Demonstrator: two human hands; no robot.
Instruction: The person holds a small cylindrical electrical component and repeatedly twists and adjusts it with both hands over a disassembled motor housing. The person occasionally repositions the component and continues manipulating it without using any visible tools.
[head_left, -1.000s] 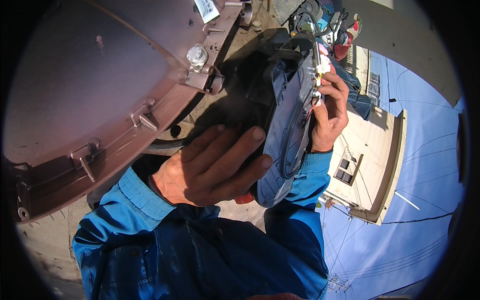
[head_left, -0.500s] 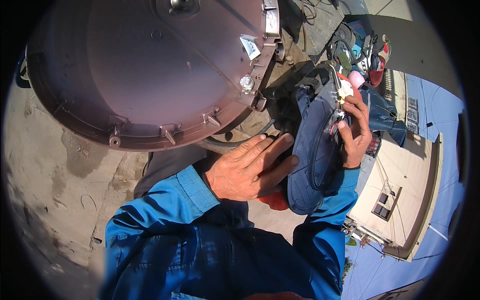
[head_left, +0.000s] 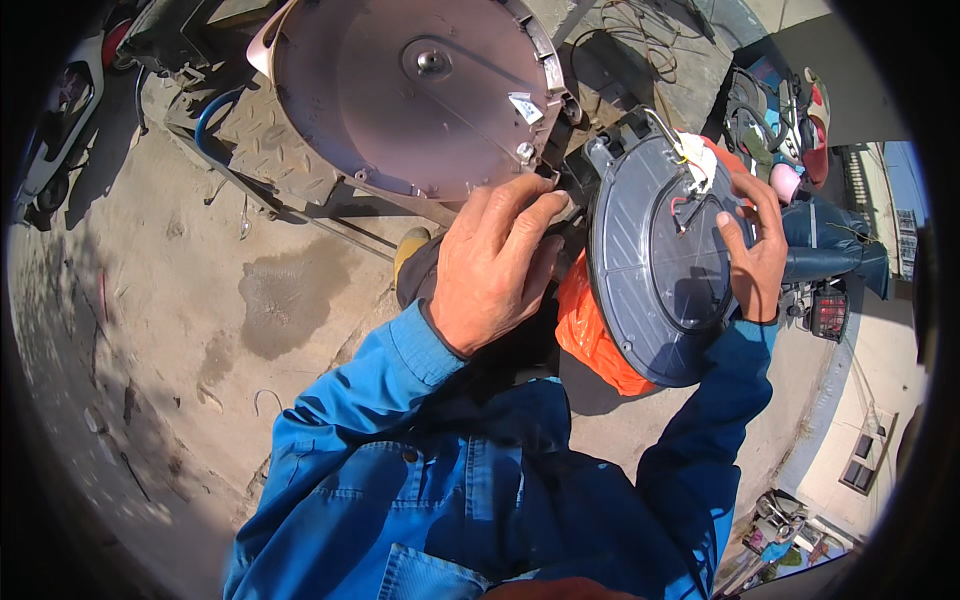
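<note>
Currently, both of my hands are raised and apart, one on each side of a grey rounded panel (head_left: pixel 635 235). The panel stands tilted in front of me, right of centre, with an orange plastic bag (head_left: pixel 590 330) below and behind it. My right hand (head_left: pixel 757 240) is at the panel's right rim, thumb over its face near the thin wires; firmness of grip: cannot tell. My left hand (head_left: pixel 492 265) is at the panel's left side, fingers half curled; contact there cannot be determined.

Work surface: a brown round shell (head_left: pixel 350 100) lies hollow side up, above my left hand, beside a diamond-plate metal platform (head_left: pixel 265 150).

Surroundings: sunlit concrete floor (head_left: pixel 180 330), marked by a dark stain (head_left: pixel 290 300) and a hooked wire (head_left: pixel 265 393). Far left: white-trimmed vehicle (head_left: pixel 95 90). Far right: red basket (head_left: pixel 829 312) and pale building wall (head_left: pixel 880 365).
</note>
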